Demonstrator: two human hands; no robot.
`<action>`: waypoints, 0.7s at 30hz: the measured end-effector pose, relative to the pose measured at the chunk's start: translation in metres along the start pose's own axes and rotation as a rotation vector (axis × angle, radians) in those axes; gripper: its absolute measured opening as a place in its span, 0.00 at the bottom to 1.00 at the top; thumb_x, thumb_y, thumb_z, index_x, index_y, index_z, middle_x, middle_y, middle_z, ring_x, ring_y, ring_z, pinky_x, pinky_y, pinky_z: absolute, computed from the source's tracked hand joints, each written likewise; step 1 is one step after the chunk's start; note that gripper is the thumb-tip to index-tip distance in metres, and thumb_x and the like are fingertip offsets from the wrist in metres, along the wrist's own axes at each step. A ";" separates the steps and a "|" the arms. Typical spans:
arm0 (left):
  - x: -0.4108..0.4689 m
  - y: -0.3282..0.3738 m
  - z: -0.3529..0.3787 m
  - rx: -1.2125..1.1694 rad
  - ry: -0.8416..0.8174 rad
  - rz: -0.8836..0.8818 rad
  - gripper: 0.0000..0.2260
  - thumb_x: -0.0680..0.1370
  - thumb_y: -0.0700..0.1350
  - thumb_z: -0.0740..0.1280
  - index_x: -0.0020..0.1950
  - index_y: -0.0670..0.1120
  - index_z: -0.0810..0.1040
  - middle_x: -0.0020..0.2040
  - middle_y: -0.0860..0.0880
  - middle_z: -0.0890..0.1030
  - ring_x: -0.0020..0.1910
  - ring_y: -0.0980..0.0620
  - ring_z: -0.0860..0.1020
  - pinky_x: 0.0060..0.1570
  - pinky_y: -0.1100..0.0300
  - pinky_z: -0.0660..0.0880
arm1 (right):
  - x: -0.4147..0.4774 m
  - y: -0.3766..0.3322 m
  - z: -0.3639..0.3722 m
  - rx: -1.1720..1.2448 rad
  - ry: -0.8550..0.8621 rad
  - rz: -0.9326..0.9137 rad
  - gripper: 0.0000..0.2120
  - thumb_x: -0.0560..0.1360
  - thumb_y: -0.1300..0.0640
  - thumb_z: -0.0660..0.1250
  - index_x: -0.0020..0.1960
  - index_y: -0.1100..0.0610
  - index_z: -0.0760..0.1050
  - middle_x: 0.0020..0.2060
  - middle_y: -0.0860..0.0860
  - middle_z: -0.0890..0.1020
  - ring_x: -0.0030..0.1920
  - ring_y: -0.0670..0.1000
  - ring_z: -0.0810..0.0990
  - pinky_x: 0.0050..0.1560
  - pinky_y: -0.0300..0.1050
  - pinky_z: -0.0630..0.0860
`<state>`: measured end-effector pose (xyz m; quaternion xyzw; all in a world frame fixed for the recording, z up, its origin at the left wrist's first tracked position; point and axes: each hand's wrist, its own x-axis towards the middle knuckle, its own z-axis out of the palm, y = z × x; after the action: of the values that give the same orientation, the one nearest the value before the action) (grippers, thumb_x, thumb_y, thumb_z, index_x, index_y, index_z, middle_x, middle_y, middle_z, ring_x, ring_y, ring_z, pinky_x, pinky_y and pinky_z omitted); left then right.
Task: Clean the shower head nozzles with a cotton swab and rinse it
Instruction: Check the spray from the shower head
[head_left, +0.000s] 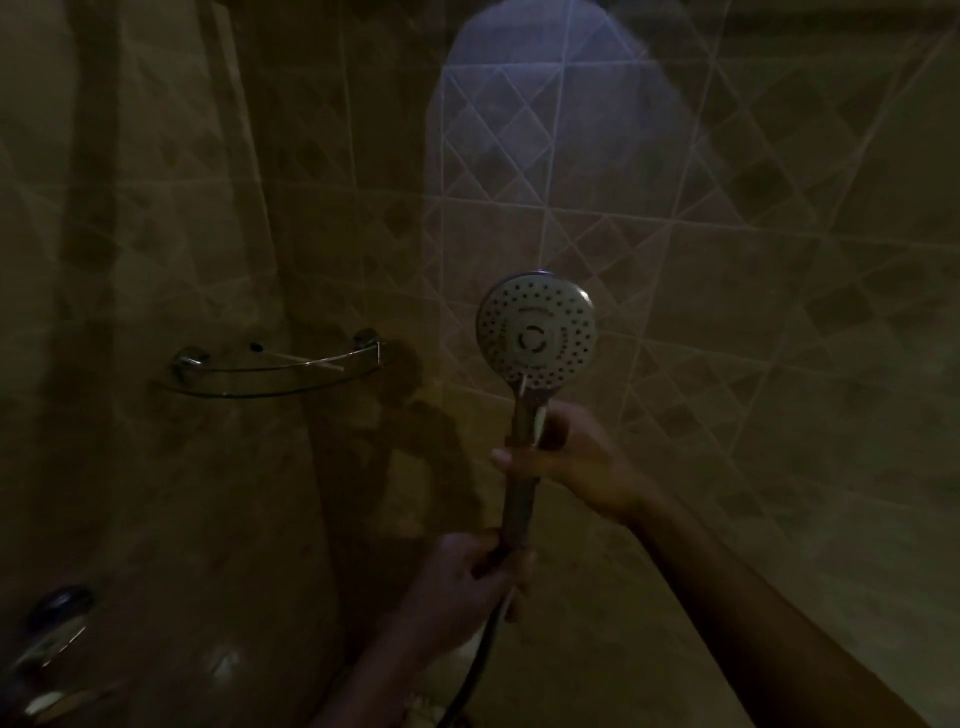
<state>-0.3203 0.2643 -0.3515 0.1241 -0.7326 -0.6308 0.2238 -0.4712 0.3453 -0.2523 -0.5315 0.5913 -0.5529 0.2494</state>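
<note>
Shower head is held upright out in front of the tiled wall, round face turned back toward the person, so the nozzle dots show okay. It's really dim in here though, so a lot is murky.

The left hand is wrapped round the bottom of the handle, right where the dark hose comes out and drops off the bottom edge. The right hand is higher up, one finger hooked across the front of the handle. A thin white swab pokes up out of it, with its tip at the lower rim of the face. I can't make out which fingers pinch the swab, and most of its stick is hidden by the hand and handle. I also can't tell if the tip is actually in a nozzle or just beside one.

Off to the left there's a glass corner shelf with a metal rail; hard to tell if anything sits on it. Down in the bottom left corner is something shiny, probably a tap, blurred and cut off. A pale bluish patch of light sits on the wall above the head.
</note>
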 end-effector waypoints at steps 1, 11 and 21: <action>-0.002 0.003 0.000 -0.081 -0.060 -0.001 0.10 0.71 0.50 0.71 0.31 0.48 0.81 0.27 0.49 0.79 0.26 0.52 0.78 0.29 0.61 0.75 | -0.001 0.002 0.003 0.191 -0.062 0.021 0.08 0.70 0.56 0.77 0.40 0.51 0.77 0.35 0.51 0.80 0.39 0.55 0.81 0.48 0.62 0.79; 0.005 -0.001 0.021 0.664 0.396 0.261 0.09 0.72 0.52 0.67 0.36 0.51 0.72 0.22 0.51 0.73 0.24 0.53 0.74 0.25 0.61 0.66 | 0.017 0.010 0.035 0.486 0.350 0.353 0.21 0.74 0.41 0.70 0.29 0.52 0.70 0.21 0.48 0.66 0.20 0.47 0.66 0.24 0.42 0.64; 0.009 0.016 0.011 -0.556 -0.585 -0.487 0.13 0.68 0.51 0.76 0.32 0.49 0.76 0.26 0.53 0.71 0.21 0.59 0.69 0.22 0.68 0.64 | 0.013 0.019 0.035 0.966 -0.398 0.323 0.18 0.71 0.49 0.75 0.32 0.54 0.69 0.19 0.45 0.67 0.17 0.43 0.65 0.20 0.37 0.54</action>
<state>-0.3315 0.2726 -0.3359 0.0448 -0.5176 -0.8458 -0.1216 -0.4509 0.3164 -0.2755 -0.3532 0.2856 -0.6049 0.6541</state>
